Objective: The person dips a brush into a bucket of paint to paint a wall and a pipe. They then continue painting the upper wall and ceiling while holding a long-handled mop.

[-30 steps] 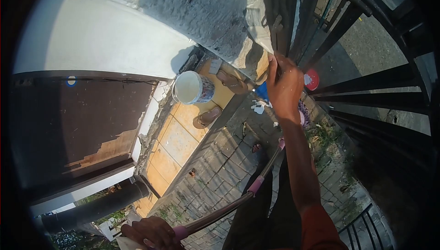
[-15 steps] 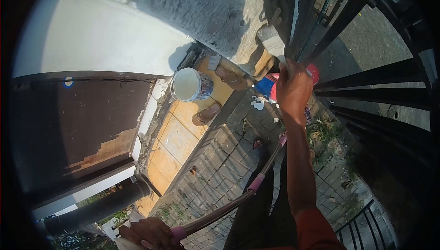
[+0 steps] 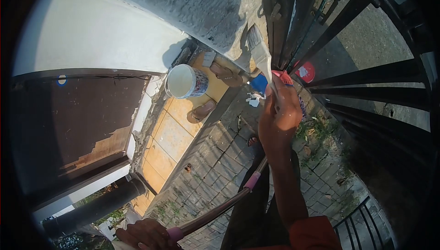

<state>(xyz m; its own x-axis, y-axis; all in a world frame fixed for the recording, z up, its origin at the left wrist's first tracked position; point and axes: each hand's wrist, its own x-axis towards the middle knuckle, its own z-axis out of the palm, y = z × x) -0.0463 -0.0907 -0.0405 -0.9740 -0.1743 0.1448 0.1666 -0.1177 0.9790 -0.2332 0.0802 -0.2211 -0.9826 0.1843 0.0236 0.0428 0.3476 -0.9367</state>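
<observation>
My right hand point(image 3: 280, 119) is closed around the handle of a paintbrush point(image 3: 260, 52) with white-coated bristles. The brush points up and left, its bristle end overlapping the rough white wall point(image 3: 201, 11) beside the black gate post. At the lower left, my left hand point(image 3: 144, 234) wraps round a metal pole point(image 3: 217, 208) with pink sleeves, which runs up across my legs. A white paint bucket point(image 3: 200, 84) stands on the tiled step, left of the brush. Red and blue items point(image 3: 259, 83) lie just beyond my right hand, partly hidden by it.
A black metal gate point(image 3: 339, 26) fills the right side. Brown sandals point(image 3: 228, 74) sit near the bucket on the yellow-tiled step point(image 3: 172, 137). Grey paving point(image 3: 211, 172) with weeds lies below. At left are a smooth white wall point(image 3: 105, 34) and a peeling brown door point(image 3: 87, 117).
My right hand has moved left and down in view, swinging the brush more upright and turning the wrist. The left hand keeps its grip on the pole. The view has shifted slightly.
</observation>
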